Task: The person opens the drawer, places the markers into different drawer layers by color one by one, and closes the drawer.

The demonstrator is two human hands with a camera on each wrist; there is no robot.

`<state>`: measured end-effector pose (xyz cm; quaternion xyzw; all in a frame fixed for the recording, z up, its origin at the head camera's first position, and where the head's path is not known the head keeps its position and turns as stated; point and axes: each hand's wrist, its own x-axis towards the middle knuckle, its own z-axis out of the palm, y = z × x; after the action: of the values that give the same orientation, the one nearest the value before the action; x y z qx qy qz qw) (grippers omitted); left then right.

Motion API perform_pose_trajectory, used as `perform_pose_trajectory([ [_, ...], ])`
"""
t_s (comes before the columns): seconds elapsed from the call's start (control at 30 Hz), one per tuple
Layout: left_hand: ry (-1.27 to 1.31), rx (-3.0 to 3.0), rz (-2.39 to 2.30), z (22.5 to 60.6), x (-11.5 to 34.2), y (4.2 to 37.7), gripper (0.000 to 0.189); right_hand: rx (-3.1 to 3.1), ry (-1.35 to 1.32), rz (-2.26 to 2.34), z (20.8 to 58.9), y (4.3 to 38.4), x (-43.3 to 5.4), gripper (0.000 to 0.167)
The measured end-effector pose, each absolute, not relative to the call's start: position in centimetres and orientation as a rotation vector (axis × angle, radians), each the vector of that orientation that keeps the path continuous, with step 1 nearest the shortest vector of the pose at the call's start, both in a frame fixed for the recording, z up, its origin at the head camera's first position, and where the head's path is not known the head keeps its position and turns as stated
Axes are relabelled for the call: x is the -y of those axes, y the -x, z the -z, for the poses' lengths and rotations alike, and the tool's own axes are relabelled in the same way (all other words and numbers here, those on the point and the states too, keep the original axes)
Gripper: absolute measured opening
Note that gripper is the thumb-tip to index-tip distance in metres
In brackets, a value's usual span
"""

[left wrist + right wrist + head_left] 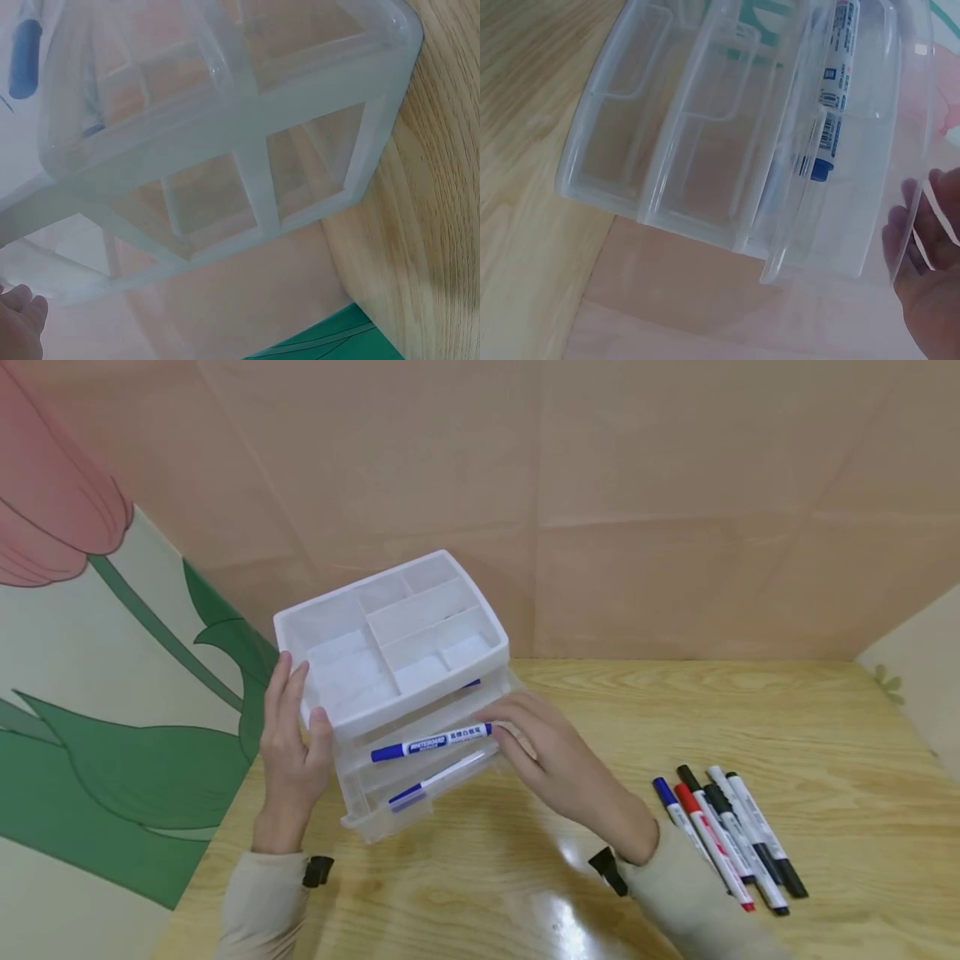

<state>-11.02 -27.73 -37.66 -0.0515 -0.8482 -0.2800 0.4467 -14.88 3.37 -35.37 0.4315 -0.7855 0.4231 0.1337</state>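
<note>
A clear-and-white plastic drawer box (341, 664), topped by a divided tray, stands on the table with its top drawer (367, 822) pulled out. My left hand (292, 756) lies against its left side, fingers extended and thumb at the front corner. In the drawer are a blue whiteboard marker (427, 743) and a second blue marker (442, 777) nearer the front. Seen from the head, my right hand (566, 760) has its thumb and index fingertips right at the first marker's end. In the right wrist view, my right hand (930, 277) shows fingertips apart from a marker's blue end (821, 171).
Several markers with blue, red and black caps, among them a red marker (716, 847), lie in a loose bundle on the wooden table (847, 760) at the right. A bit of another blue item (471, 683) shows under the tray. A wall (675, 510) rises behind.
</note>
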Motion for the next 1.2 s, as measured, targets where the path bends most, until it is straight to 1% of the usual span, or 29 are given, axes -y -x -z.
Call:
perform_pose_trajectory([
  [0.17,0.131,2.096,0.697,37.6,27.7,11.0,0.053,2.123,-1.208,-1.254,36.0,13.8,-4.8,0.028],
  [0.5,0.120,2.089,0.698,37.5,27.7,10.8,0.052,2.152,-1.098,-1.193,36.5,12.3,-7.6,0.034],
  [1.2,0.143,2.068,0.700,37.8,27.6,11.0,0.052,2.358,-0.968,-1.127,38.4,11.1,-11.4,0.034],
])
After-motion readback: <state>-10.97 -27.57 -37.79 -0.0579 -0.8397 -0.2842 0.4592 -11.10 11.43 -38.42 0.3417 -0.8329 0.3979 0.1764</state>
